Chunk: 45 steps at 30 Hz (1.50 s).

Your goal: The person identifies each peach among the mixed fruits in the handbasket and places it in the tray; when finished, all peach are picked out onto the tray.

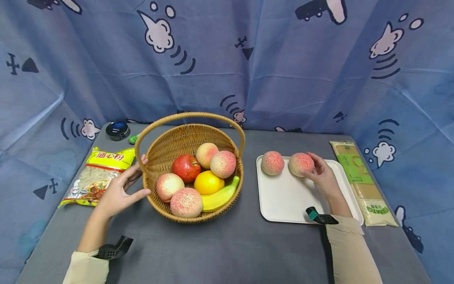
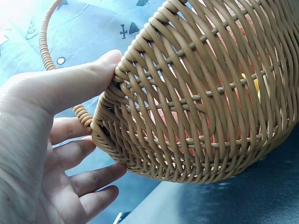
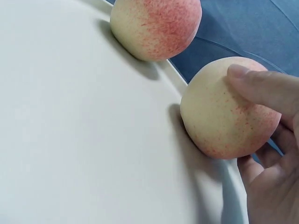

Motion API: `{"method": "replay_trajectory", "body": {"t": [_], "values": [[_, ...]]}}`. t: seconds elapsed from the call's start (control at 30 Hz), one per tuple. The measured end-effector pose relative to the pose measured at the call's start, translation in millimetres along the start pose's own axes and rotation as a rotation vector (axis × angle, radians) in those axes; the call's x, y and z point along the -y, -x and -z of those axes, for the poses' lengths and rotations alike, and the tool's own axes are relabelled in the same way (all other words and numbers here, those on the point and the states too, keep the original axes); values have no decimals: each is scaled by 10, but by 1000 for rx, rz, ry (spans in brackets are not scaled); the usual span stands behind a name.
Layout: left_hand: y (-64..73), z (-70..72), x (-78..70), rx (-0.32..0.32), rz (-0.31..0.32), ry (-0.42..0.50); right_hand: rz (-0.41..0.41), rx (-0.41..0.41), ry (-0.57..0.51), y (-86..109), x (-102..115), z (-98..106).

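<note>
At the upper edge of a white tray (image 1: 283, 201), my right hand (image 1: 324, 179) holds a pink-speckled peach (image 1: 300, 164) between thumb and fingers. The right wrist view shows the thumb on top of this peach (image 3: 224, 109). A second peach (image 1: 272, 163) rests on the tray to its left. My left hand (image 1: 118, 195) touches the left side of a wicker basket (image 1: 170, 138), thumb and fingers spread and relaxed. In the left wrist view the thumb (image 2: 88, 79) lies against the woven rim. Inside the basket are several peaches (image 1: 186, 202), a red apple (image 1: 186, 168), a yellow lemon-like fruit (image 1: 209, 183) and a banana (image 1: 221, 196).
Left of the basket lies a yellow pasta bag (image 1: 101, 175), partly behind my left hand. A round black tin (image 1: 118, 130) and a small green item (image 1: 133, 139) are at the back left. A long noodle packet (image 1: 363, 183) lies right of the tray. Patterned blue cloth (image 1: 213, 59) hangs behind.
</note>
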<state>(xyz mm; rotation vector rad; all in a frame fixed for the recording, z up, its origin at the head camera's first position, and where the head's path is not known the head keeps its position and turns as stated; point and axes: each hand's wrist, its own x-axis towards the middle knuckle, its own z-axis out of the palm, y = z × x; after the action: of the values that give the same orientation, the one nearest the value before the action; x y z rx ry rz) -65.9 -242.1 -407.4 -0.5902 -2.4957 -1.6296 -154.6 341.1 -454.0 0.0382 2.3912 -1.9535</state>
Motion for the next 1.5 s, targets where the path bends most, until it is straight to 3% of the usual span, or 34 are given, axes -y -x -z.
{"method": "replay_trajectory", "body": {"t": [0.2,0.43,0.67,0.8,1.13,1.3,1.5], "values": [[3,2,8,-2,13,-11,-15,65,83,-29,-12,0],[11,6,7,0,15,-18,-16,57,61,-12,9,-12],[-1,5,2,-6,11,-33,72,-15,110,125,259,-73],[-7,8,2,0,14,-23,168,-1,100,251,439,-144],[-22,5,-2,-5,-3,-23,500,232,9,498,938,-557],[-22,7,6,-9,-9,-21,570,366,0,616,1135,-867],[-14,1,15,-8,-16,-10,553,530,83,739,1306,-1309]]}}
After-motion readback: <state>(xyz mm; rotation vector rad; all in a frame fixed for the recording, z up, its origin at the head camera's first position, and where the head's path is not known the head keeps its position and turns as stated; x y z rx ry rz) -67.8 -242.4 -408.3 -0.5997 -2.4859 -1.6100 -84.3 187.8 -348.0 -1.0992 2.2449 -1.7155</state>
